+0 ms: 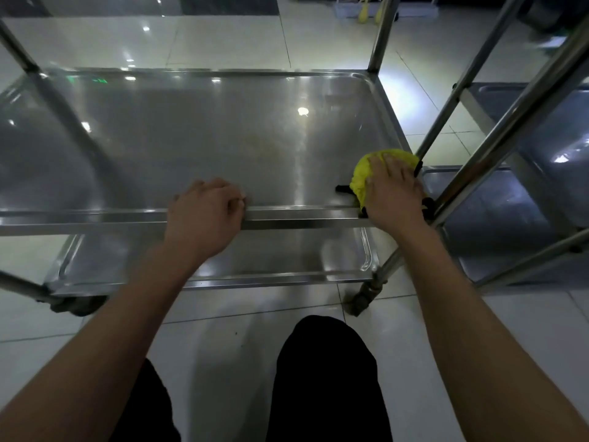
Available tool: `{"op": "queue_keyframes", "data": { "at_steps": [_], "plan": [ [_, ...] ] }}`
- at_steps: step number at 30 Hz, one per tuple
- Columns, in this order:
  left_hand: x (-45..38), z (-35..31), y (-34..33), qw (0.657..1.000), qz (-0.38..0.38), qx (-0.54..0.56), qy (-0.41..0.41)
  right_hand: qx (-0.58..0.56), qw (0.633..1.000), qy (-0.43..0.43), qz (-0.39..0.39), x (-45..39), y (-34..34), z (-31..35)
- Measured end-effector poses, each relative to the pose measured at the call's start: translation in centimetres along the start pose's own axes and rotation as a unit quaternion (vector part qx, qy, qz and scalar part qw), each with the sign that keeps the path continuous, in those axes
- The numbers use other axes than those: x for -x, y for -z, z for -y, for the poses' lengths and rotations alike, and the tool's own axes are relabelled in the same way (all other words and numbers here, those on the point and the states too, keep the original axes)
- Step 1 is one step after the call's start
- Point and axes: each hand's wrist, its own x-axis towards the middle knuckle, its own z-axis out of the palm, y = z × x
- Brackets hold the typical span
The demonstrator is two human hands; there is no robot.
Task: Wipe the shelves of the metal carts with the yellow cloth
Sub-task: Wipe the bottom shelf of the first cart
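Head view: we press the yellow cloth (379,167) flat under our right hand (393,194), fingers spread, at the middle shelf's (191,138) near right corner. Our left hand (205,207) curls shut on that shelf's front rim. A second cart (510,202) crowds close on the right.
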Motion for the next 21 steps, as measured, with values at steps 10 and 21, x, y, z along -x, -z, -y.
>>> {"op": "queue_keyframes", "data": {
  "at_steps": [10, 21],
  "plan": [
    [0.0, 8.3, 0.8, 0.994, -0.070, -0.023, 0.074, -0.047, 0.997, 0.056, 0.028, -1.8, -2.6, 10.9],
    [1.5, 13.4, 1.2, 0.990, -0.087, 0.094, 0.054, -0.042, 0.976, 0.202, 0.064, -4.2, -6.5, 29.2]
  ]
}}
